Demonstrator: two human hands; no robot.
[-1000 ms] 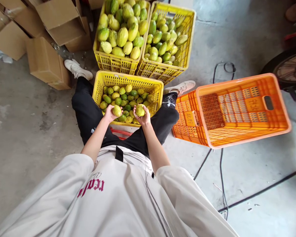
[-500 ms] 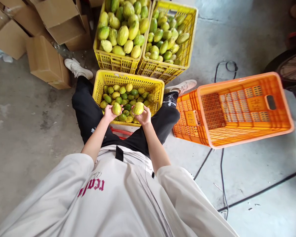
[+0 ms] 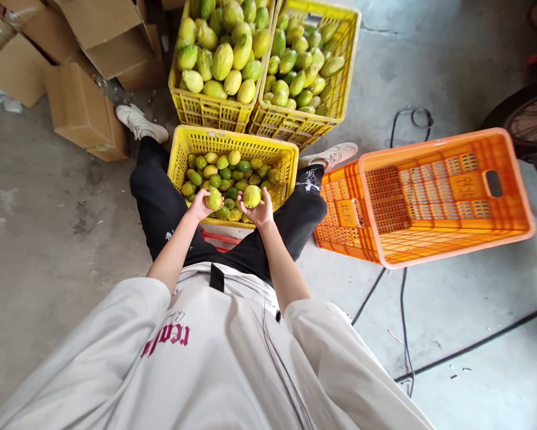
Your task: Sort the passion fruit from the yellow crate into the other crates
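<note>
My left hand is wrapped round a yellow-green papaya, seen nearly end-on. In my right hand sits another yellow-green papaya, with the thumb and fingers curled about its sides. Both hands are held side by side over the near part of a yellow crate between my legs. Inside that crate lie many green and yellow papayas, partly hidden by my hands.
Two taller yellow crates, left and right, stand behind, heaped with papayas. An orange crate lies at the right, tipped toward me. Cardboard boxes are piled at the left. Black cables run over the floor near a wheel.
Both papayas have turned slightly in my hands, and the fingers of my right hand have spread a little. The crates stay where they were.
</note>
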